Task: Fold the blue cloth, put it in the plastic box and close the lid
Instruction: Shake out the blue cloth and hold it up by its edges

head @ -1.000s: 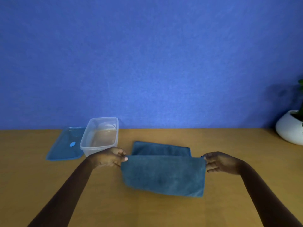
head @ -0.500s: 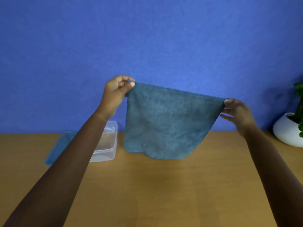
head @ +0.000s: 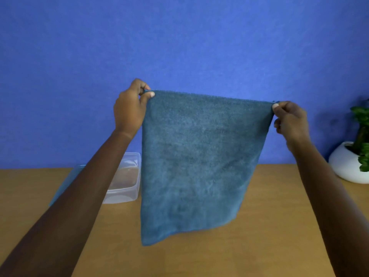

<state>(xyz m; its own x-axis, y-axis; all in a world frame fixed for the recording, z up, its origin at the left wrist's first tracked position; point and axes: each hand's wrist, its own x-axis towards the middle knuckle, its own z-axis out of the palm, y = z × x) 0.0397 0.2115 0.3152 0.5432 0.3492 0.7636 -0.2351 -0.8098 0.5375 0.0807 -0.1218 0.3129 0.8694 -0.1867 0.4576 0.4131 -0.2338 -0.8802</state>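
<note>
The blue cloth point(head: 197, 162) hangs flat in the air above the wooden table point(head: 219, 256), stretched by its two top corners. My left hand point(head: 130, 108) pinches the top left corner; my right hand point(head: 290, 118) pinches the top right corner, a little lower. The clear plastic box point(head: 127, 176) stands open on the table at the left, partly hidden behind my left forearm and the cloth. Its blue lid point(head: 65, 184) lies flat to the left of the box, mostly covered by my forearm.
A white pot with a green plant point(head: 351, 162) stands at the table's far right edge. A blue wall point(head: 179, 47) rises right behind the table.
Both hands lifted the cloth off the table, where it lay half folded. It now hangs fully open, longer than half a second ago, its lower edge nearer me.
</note>
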